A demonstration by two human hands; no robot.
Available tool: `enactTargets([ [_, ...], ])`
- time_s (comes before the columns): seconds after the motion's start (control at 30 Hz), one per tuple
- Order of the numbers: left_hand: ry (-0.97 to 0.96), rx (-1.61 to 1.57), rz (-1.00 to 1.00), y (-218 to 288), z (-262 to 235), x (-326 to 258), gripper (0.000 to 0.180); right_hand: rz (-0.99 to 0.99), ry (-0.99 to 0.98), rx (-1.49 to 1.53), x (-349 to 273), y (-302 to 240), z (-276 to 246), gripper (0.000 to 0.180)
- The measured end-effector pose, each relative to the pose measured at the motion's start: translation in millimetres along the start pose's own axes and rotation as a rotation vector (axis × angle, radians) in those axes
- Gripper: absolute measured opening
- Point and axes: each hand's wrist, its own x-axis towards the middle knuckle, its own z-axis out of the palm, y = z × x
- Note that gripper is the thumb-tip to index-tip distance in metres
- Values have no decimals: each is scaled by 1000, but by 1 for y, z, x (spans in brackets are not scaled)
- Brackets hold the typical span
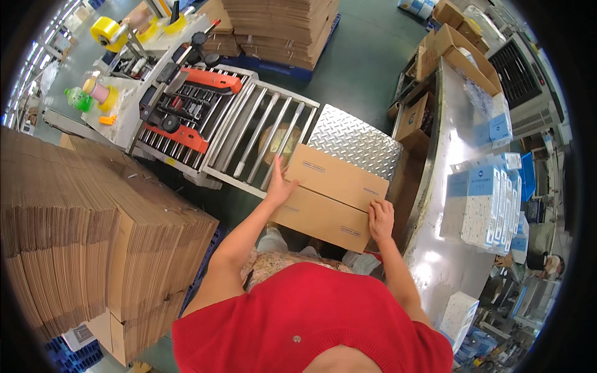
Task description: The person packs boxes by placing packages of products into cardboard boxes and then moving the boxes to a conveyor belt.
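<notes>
A brown cardboard box point(333, 176) is in front of me, its two top flaps folded down and meeting along a seam. At its left end my left hand point(281, 186) grips the side, thumb over the top edge and fingers stretched along the end. My right hand point(380, 219) holds the opposite end with bent fingers. The box's far side overlaps a silver diamond-plate platform point(357, 140); what bears its near side is hidden.
Left of the platform runs a roller conveyor point(264, 127) into a carton-sealing machine point(186, 105) with orange guides. Flattened cartons point(56, 230) are stacked at left, more cartons point(280, 25) at the back. A metal worktable point(429, 236) on the right bears blue-white boxes point(479, 199).
</notes>
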Motion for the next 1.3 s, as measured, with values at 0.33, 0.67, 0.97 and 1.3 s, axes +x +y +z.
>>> enactTargets([
  [0.33,-322,157,69,-21,-55,146,79,726,177,601,31,-34,107,60],
  [0.67,-55,920,-33,8,-198,264,78,629,97,656,192,-75,233,59],
  [0.97,61,1317,207,-1,-234,292,76,518,92,759,303,-181,324,60],
  [1.3,-122,1339,71,-2,-249,259,78,309,-285,832,367,-220,361,60],
])
